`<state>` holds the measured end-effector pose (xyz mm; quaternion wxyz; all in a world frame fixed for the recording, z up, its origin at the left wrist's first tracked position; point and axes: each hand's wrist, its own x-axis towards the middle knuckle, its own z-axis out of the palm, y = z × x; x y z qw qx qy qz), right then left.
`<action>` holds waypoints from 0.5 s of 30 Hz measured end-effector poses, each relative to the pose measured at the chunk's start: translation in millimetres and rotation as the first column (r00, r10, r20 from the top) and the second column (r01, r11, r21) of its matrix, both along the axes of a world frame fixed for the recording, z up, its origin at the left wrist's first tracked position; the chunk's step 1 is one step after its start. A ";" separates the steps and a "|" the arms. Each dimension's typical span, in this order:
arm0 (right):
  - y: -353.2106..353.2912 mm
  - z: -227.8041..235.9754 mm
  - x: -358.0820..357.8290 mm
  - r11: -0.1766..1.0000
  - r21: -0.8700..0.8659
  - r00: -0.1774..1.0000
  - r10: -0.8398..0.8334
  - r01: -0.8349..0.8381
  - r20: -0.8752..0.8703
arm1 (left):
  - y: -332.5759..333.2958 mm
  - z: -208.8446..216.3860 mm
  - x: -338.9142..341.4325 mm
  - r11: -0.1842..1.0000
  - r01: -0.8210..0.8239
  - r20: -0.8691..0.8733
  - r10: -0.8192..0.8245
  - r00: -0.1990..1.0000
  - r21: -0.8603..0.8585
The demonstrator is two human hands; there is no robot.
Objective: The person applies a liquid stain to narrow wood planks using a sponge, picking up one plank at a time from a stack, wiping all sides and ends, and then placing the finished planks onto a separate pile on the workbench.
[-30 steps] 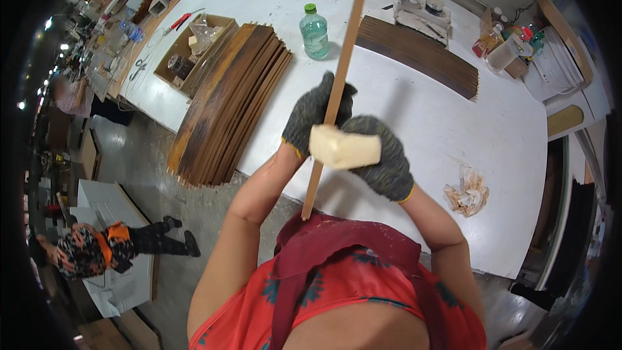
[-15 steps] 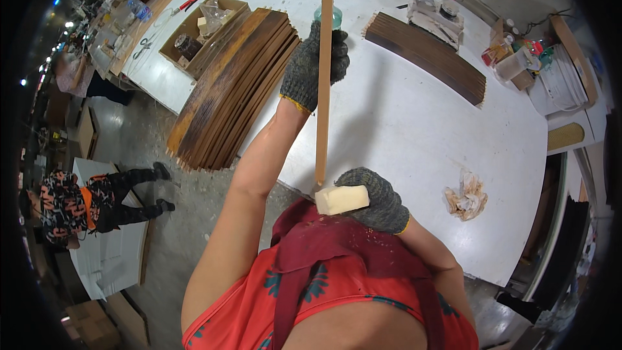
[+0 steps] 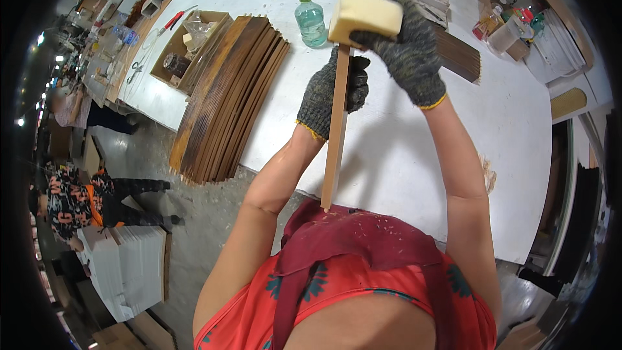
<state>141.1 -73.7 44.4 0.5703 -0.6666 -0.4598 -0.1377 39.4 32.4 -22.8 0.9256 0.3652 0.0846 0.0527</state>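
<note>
Wood strip (image 3: 337, 116), centre to top: likely light, stiff; best held mid-length. Left hand (image 3: 319, 94) gripping strip; right hand (image 3: 413, 55) clasping pale block (image 3: 366, 13).

Before you, a long brown wooden strip (image 3: 335, 129) is above the white bench (image 3: 505, 123), right of a clear plastic bottle (image 3: 311, 24) and a stack of brown wooden strips (image 3: 232, 98) overhanging the near edge.

Pale block (image 3: 368, 15) across brown strip (image 3: 337, 126)
</note>
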 end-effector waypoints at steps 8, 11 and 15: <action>-40.0 -48.0 -91.5 0.922 -0.259 0.952 0.304 -0.288 0.025 | 32.7 -30.3 6.5 0.971 0.086 0.051 -0.076 0.996 -0.221; -62.9 -56.8 -116.5 0.834 -0.315 0.891 0.432 -0.454 -0.142 | 31.7 -10.8 5.2 0.991 -0.136 -0.024 0.136 0.990 -0.004; -79.9 -62.7 -132.7 0.764 -0.349 0.839 0.474 -0.543 -0.269 | 40.8 3.7 10.3 0.958 -0.264 -0.037 0.270 0.962 0.111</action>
